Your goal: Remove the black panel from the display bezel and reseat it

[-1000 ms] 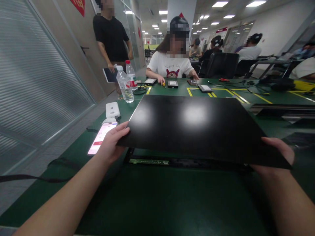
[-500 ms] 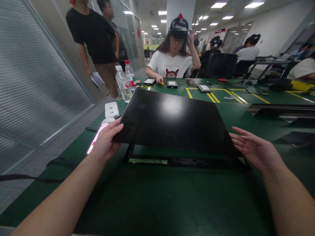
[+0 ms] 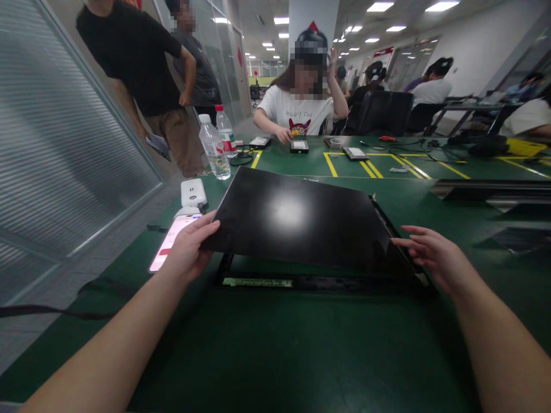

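Note:
A large thin black panel (image 3: 301, 221) hovers tilted just above a dark frame (image 3: 301, 282) with a green circuit strip (image 3: 257, 282) along its near edge, on the green table (image 3: 279, 344). My left hand (image 3: 189, 252) grips the panel's near left corner, thumb on top. My right hand (image 3: 434, 261) is at the panel's near right corner with fingers stretched out and apart, touching or just off the edge.
A lit phone (image 3: 170, 244) and a white power bank (image 3: 193, 192) lie left of the panel, two water bottles (image 3: 214, 147) behind them. A seated person (image 3: 301, 103) works across the table. Two people stand at the left by the glass wall. Yellow tape marks and cables lie beyond.
The panel has come down from a raised, wide position toward the frame. My right hand has let go of its corner and opened; my left hand has kept its grip.

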Tool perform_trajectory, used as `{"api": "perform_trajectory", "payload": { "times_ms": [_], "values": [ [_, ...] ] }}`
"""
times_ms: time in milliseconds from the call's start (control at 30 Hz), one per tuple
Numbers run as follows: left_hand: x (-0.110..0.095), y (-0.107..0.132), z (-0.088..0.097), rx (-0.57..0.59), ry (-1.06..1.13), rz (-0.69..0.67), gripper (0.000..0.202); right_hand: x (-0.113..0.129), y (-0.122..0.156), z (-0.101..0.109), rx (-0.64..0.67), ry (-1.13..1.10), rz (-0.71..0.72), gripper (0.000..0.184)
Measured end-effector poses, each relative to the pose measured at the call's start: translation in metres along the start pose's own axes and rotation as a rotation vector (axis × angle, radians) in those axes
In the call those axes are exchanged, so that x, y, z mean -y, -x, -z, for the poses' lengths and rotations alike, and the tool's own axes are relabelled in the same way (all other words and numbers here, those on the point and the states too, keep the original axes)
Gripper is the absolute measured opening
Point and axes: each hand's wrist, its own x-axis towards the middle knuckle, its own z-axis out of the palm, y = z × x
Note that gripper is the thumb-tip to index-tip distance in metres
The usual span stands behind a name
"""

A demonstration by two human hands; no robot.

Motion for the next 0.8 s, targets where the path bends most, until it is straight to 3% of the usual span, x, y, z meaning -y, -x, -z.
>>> {"api": "perform_trajectory", "payload": {
  "times_ms": [367,800],
  "values": [
    [0.006,0.004,-0.005,-0.041,-0.035,0.125,0.030,-0.007,-0.004,0.004,-0.089,0.058,0.050,0.031],
    [0.011,0.006,-0.009,0.018,-0.016,0.193,0.027,-0.006,-0.003,0.002,-0.151,0.123,0.106,0.032]
  ]
}}
